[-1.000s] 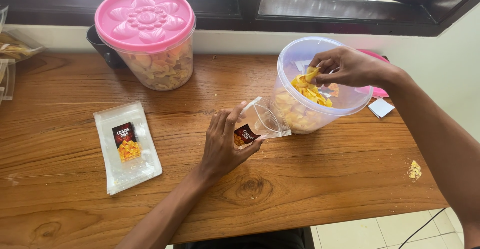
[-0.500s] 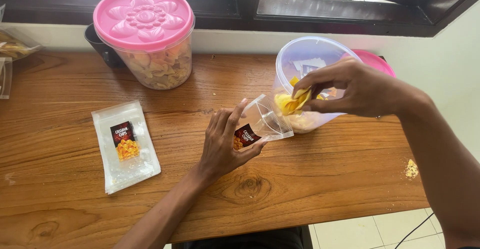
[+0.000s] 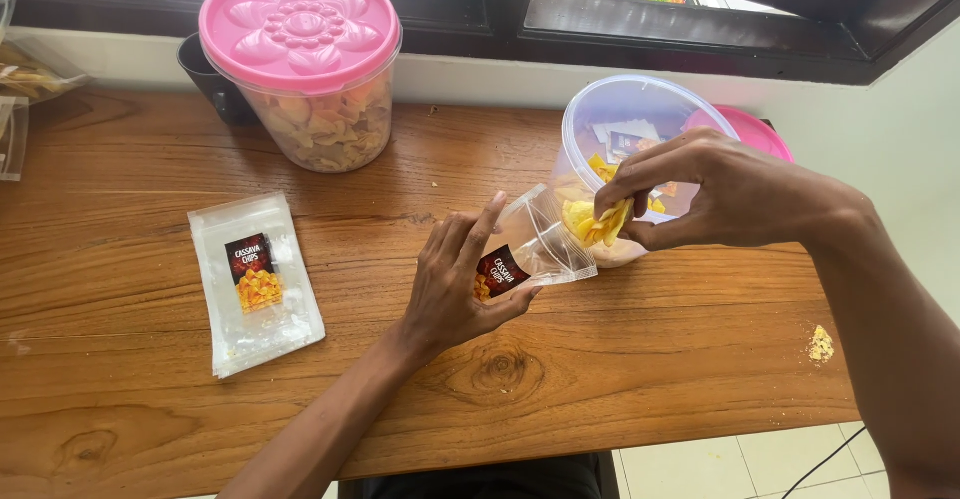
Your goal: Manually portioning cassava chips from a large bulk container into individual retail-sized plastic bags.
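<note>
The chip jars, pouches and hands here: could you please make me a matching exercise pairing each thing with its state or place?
1. left hand
2. right hand
3. lidded jar
4. spare pouch

A. lies flat on the table
B. pinches yellow chips
C. closed, pink lid
D. holds an open pouch

Pairs: 1-D, 2-B, 3-C, 4-A

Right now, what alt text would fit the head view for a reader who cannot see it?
The right hand pushes a pinch of yellow chips into the mouth of a small clear plastic pouch held open by the left hand, beside an open clear tub. On the wooden table lie a flat empty pouch and a pink-lidded tub.
</note>
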